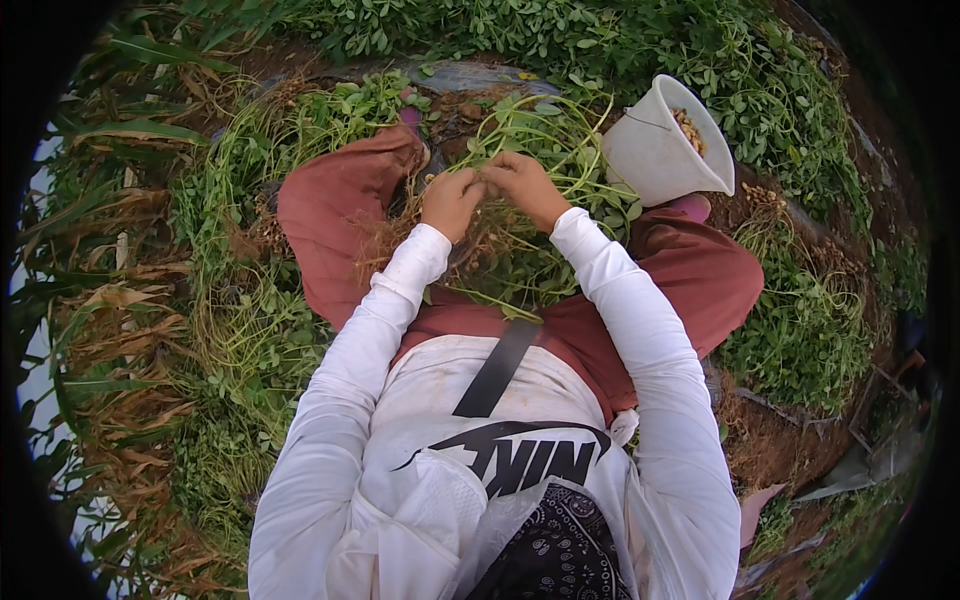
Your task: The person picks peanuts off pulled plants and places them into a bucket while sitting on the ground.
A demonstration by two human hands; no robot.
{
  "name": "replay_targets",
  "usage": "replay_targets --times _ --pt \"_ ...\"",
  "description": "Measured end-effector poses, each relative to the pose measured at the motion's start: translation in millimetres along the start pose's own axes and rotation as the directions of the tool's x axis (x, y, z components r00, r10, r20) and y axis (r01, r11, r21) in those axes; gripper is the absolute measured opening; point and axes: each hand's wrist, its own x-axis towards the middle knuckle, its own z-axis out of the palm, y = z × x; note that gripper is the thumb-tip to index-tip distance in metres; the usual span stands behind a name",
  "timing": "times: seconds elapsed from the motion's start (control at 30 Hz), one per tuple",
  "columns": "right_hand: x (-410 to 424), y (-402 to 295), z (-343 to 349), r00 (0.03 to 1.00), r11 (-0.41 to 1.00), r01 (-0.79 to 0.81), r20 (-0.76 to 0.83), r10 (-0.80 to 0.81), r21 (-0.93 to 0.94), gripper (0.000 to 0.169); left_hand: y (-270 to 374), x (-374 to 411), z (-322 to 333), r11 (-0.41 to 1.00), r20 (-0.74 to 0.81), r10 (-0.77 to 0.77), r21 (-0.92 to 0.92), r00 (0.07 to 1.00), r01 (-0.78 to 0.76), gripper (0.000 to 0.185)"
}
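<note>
Between my knees lies an uprooted peanut plant, its green stems and leaves spread over my lap and its brown roots hanging to the left. My left hand is closed at the root end of the plant. Touching it at the fingertips, my right hand pinches at the same spot; whether a pod sits between the fingers is too small to tell. A white plastic bucket with peanuts in the shell stands tilted beyond my right knee.
Pulled peanut plants lie along my left side, beside dry corn stalks. More pulled plants with pods lie at the right. Leafy plants grow ahead, near plastic mulch film. Bare reddish soil shows at the lower right.
</note>
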Motion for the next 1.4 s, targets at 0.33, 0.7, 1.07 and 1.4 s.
replay_targets --times 0.33,0.7,1.07,1.4 --pt "-11.2 -11.7 6.2 0.976 0.568 -0.175 0.068 0.205 0.804 0.011 0.0 20.8 -15.8 0.933 0.231 -0.047 -0.337 0.972 0.125 0.022" --pt "-30.0 -78.0 -0.7 0.988 0.926 -0.153 0.077 0.134 0.344 0.021 -74.5 8.3 -28.4 0.829 0.042 -0.394 -0.416 0.918 0.375 0.025" --pt "-25.9 10.8 82.3 0.952 0.445 0.26 0.151 -0.265 -0.857 0.022 -43.0 11.2 -13.0 0.767 0.153 -0.456 -0.432 0.877 0.474 0.016" --pt "-14.3 -7.5 44.9 0.927 0.812 0.16 -0.197 -0.318 -0.561 0.02 -15.7 1.8 -18.3 0.885 0.036 -0.188 -0.427 0.982 0.185 0.035"
